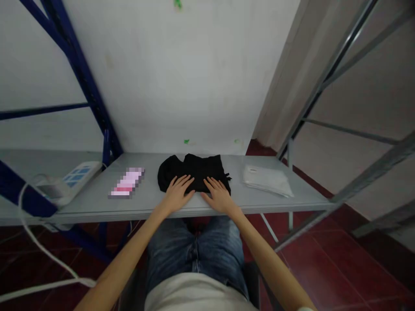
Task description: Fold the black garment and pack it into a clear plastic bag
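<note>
A folded black cloth item (202, 166), perhaps a garment, lies on the grey shelf top (152, 203) in front of me. Short strings or ties stick out at its right edge. My left hand (178, 192) rests flat on its lower left part, fingers spread. On the lower right part lies my right hand (218, 194), its fingers also stretched out and apart. Neither hand grips the cloth. To the right of it sits a flat stack of whitish plastic bags (267, 180).
A blurred-out phone-like rectangle (128, 182) lies left of the cloth. Farther left is a white power strip (78, 177) with a white cable (48, 255). Blue rack posts (81, 73) rise at left, a grey metal post (324, 82) at right. A white wall (181, 77) stands behind.
</note>
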`<state>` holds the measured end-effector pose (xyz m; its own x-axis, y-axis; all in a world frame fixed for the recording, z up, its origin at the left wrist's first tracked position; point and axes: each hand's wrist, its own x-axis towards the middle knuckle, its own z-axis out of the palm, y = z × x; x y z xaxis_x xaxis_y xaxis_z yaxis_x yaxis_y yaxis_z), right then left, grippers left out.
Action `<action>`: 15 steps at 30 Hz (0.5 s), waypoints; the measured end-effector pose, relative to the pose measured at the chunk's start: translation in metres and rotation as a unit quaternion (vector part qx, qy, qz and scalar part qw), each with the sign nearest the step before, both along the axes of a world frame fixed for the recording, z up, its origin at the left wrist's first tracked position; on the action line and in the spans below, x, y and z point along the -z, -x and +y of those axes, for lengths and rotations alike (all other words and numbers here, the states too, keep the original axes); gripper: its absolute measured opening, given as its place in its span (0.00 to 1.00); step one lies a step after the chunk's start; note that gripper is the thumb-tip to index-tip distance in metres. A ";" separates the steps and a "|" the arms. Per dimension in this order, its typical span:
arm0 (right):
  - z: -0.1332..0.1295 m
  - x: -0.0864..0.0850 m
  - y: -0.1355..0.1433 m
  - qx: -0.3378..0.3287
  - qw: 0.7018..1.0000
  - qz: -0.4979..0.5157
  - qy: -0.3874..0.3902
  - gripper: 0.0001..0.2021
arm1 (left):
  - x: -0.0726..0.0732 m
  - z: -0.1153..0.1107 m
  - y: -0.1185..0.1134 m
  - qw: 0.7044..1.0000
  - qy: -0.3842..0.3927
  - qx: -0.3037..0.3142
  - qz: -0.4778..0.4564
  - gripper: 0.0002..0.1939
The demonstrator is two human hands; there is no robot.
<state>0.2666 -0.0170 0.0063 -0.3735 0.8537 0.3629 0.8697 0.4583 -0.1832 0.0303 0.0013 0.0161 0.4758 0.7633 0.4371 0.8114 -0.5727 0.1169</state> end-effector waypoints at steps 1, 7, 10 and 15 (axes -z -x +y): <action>0.000 0.000 0.000 0.001 1.000 -0.001 0.001 0.32 | 0.000 0.000 0.000 1.000 0.001 -0.001 0.000 0.28; -0.001 -0.001 0.000 0.000 1.000 -0.005 0.004 0.32 | -0.001 -0.001 0.000 1.000 0.003 -0.004 0.007 0.28; -0.001 -0.001 0.000 0.000 1.000 -0.008 0.003 0.32 | -0.002 -0.002 0.001 1.000 0.008 -0.001 0.024 0.29; -0.001 -0.001 0.000 -0.003 1.000 -0.022 0.002 0.32 | -0.002 -0.003 0.003 0.998 0.011 0.007 0.060 0.30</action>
<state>0.2666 -0.0184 0.0075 -0.3937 0.8532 0.3421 0.8742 0.4626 -0.1475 0.0270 -0.0021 0.0177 0.5347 0.7647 0.3596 0.8119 -0.5829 0.0324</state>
